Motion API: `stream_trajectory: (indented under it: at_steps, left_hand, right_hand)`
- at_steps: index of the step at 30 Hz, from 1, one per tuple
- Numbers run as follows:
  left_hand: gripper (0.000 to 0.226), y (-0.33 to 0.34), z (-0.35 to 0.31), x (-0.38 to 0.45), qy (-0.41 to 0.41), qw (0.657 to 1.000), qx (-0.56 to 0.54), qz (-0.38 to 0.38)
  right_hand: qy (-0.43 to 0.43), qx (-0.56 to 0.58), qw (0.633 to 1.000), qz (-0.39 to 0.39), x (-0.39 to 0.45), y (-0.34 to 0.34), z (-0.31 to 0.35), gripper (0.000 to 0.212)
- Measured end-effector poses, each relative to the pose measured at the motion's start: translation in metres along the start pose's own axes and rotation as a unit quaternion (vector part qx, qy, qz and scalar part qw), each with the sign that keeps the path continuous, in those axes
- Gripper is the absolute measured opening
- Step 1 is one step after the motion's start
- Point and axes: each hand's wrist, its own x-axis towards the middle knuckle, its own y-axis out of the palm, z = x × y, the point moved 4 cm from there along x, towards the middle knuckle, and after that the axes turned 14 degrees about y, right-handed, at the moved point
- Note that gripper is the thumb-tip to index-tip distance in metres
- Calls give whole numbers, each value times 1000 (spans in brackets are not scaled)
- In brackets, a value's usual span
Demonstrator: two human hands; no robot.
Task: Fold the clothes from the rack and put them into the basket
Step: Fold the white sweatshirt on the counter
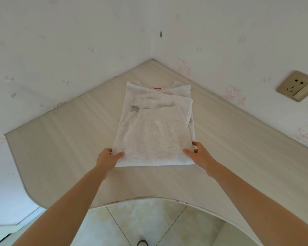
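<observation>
A pale grey sweatshirt point(155, 134) lies partly folded on the light wooden corner desk point(60, 139), its lower half doubled up over the sleeves, a red neck label showing at the far end. My left hand point(108, 159) grips the near left corner of the fold, thumb on top. My right hand point(198, 155) pinches the near right corner, thumb on top and fingers at the edge. No rack or basket is in view.
The desk fills a corner between two white walls with pink cartoon prints. A beige wall socket point(298, 86) sits on the right wall. The desk's near edge curves inward above a tiled floor point(149, 224).
</observation>
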Motion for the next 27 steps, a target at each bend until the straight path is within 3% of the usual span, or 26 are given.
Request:
stream_trajectory:
  at_steps: [3, 5, 8, 13, 16, 19, 22, 27]
  left_hand:
    - [20, 1, -6, -4, 28, 997, -70, -32]
    - [14, -5, -8, -11, 66, 988, -129, -45]
    - [12, -4, -4, -24, 74, 987, -141, -21]
    - [12, 11, 6, -45, 32, 992, -118, 2]
    - [38, 6, 5, -61, 51, 994, -97, 25]
    - [63, 1, -7, -89, 118, 989, -47, 74]
    - [55, 0, -16, -121, 178, 982, -15, 68]
    - [31, -23, -34, -166, 194, 979, -62, -15]
  right_hand:
    - [-27, 33, 998, 40, -9, -6, 0, 29]
    - [-21, 121, 990, 68, -14, -15, -10, 29]
    - [28, 146, 988, 28, -20, -27, -37, 40]
    - [90, 66, 993, -30, -30, -22, -65, 23]
    - [97, 40, 994, -37, -31, -22, -74, 41]
    - [86, 134, 987, 17, -51, -23, -78, 31]
    - [31, 162, 986, 38, -77, -27, -81, 25]
    - [-34, 272, 961, 31, -127, -60, -80, 11]
